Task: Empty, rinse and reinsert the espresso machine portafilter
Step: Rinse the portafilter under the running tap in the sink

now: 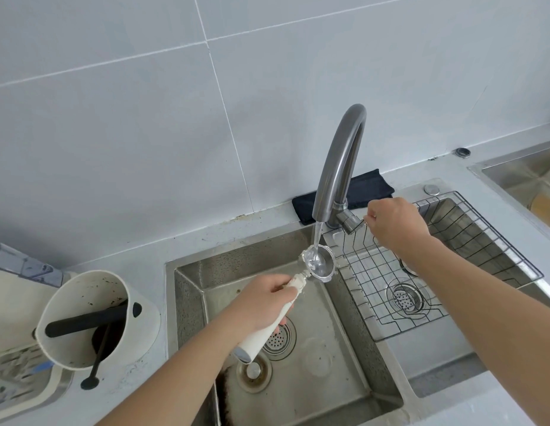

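Observation:
My left hand [261,302] grips the white handle of the portafilter [318,262] and holds its metal basket over the left sink basin [329,379]. Water runs from the curved grey faucet [341,158] straight into the basket and splashes over its rim. My right hand [393,222] is at the faucet's lever [350,224], fingers curled around its end. The espresso machine itself is only a pale shape at the far left edge.
A cream knock box [92,318] with a black bar and dark coffee grounds stands on the counter to the left. A wire rack [436,256] sits in the right basin. A dark cloth [369,189] lies behind the faucet. A second sink [529,176] is at the far right.

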